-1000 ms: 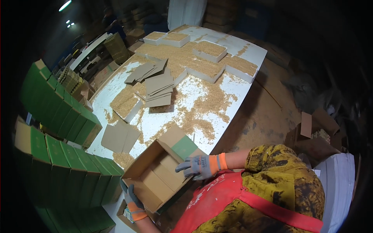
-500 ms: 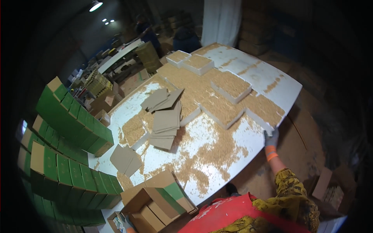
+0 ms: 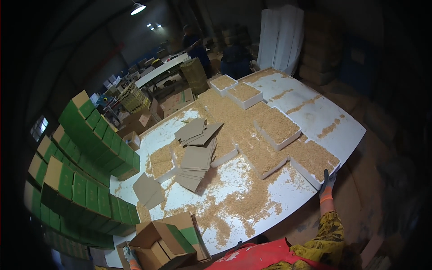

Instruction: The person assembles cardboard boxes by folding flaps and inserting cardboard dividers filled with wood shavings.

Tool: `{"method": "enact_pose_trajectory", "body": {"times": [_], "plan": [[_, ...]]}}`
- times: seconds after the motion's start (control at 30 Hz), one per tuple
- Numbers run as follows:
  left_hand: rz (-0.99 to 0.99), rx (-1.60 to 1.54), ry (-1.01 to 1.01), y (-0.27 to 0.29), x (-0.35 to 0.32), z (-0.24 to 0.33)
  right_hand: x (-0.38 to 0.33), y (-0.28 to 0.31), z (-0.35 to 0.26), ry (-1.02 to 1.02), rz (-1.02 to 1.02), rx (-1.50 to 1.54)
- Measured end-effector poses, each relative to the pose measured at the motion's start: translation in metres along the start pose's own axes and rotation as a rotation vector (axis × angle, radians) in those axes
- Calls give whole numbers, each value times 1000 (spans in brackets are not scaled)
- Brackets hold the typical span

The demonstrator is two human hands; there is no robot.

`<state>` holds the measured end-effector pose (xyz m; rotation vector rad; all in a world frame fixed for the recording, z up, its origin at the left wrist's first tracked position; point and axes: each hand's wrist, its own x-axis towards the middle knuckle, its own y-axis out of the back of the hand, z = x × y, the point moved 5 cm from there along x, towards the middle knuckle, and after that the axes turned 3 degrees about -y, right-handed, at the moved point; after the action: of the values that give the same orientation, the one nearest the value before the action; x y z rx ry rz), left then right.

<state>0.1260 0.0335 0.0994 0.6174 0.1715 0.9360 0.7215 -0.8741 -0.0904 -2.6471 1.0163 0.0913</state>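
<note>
My right hand (image 3: 328, 183), in a grey glove with an orange cuff, grips the near right corner of a shallow white tray (image 3: 306, 174) by the table edge. Light brown shavings (image 3: 315, 157) fill this tray to the rim. At the lower left my left hand (image 3: 130, 255), also gloved, is beside an open cardboard box (image 3: 146, 234); the carton and frame edge hide most of its fingers. Several similar filled trays stand close together across the table, among them a white tray (image 3: 288, 143) just beyond and a smaller one (image 3: 257, 100) farther back.
Loose shavings lie over the white table (image 3: 288, 198). Grey-brown cardboard sheets (image 3: 198, 157) are piled at its middle, with more sheets (image 3: 147, 191) nearer left. Green cartons (image 3: 96, 198) are stacked along the left side. Two people (image 3: 236, 58) are in the dim background beside a long bench (image 3: 164, 69).
My view has tilted, so the table sits lower in the picture. The fingers of my right hand now reach over the tray's rim at its corner. My left hand stays beside the cardboard box.
</note>
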Motion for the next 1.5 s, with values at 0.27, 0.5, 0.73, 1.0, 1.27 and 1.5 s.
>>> {"method": "enact_pose_trajectory", "body": {"times": [0.27,0.5,0.73,1.0,1.27,1.5], "plan": [[22,-124,196,18,-5,-19,-58,-1,-58,-68,-58,13],[92,-562,433,-10,-35,27,-264,-48,-139,-309,-726,238],[75,-814,423,18,-16,-57,-478,-184,-154,-506,-1191,103],[-84,-1316,404,-22,-41,2,-700,-266,-170,-326,-1676,-228],[-168,-1489,229,-21,-43,8,-763,-280,-108,-354,-1722,-531],[71,-376,-44,-41,-15,-87,-760,-295,-83,236,-1982,-912]]}}
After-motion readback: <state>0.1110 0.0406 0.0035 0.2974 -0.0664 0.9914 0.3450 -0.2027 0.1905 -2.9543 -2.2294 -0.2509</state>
